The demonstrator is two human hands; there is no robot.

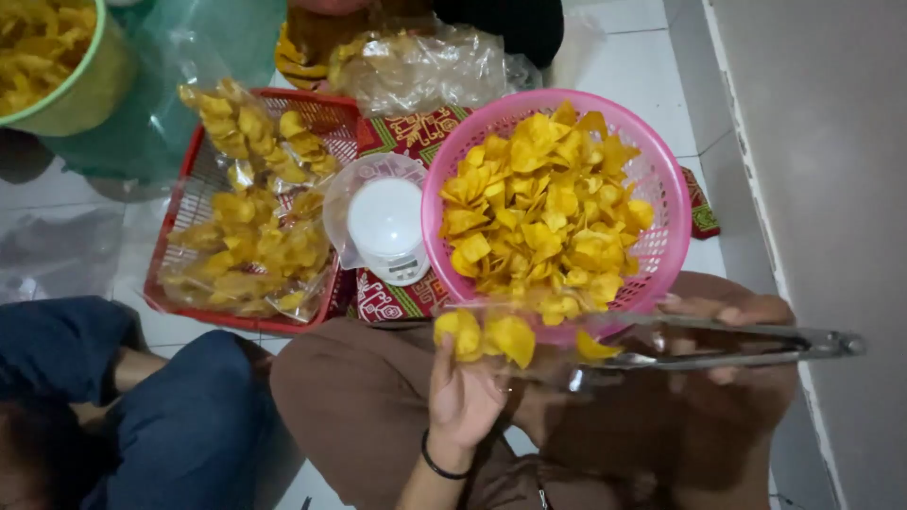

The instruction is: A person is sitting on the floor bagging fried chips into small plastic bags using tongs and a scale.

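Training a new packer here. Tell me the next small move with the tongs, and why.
Probably carry the chip gripped in the metal tongs leftward and release it into the clear bag that the left hand holds open. The bag holds only a few yellow chips, the pink basket is still heaped, and the tong tips already sit at the bag's mouth.

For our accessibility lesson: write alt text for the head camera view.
A person's left hand holds a clear bag of yellow chips while the right hand grips metal tongs, above a pink basket heaped with chips beside a white scale.
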